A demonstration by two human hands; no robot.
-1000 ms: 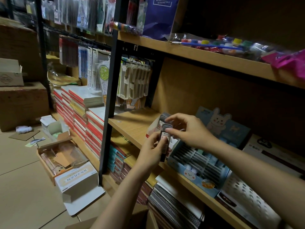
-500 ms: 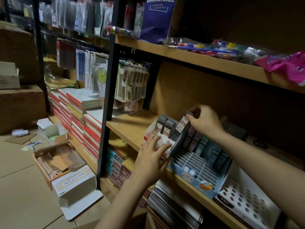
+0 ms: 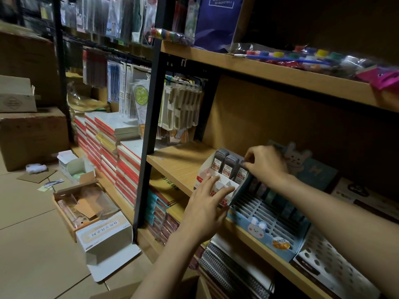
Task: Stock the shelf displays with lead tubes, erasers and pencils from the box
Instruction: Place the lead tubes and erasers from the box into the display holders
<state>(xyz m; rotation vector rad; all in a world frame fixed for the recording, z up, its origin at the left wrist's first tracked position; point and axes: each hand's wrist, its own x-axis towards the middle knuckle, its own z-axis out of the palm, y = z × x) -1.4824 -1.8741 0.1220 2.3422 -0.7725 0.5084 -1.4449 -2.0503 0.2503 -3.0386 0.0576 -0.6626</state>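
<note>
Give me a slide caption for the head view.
Right hand seats a lead tube while left hand steadies the display box.

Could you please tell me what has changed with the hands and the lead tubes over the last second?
The lead tube both hands held in front of the shelf now stands in the white display box, rightmost slot. The right hand pinches its top; the left hand let go and steadies the box front. The blue bunny display stayed put.

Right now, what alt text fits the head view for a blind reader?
A person's right hand pinches a lead tube in a white display box on a wooden shelf, while the left hand touches the box's front.
</note>
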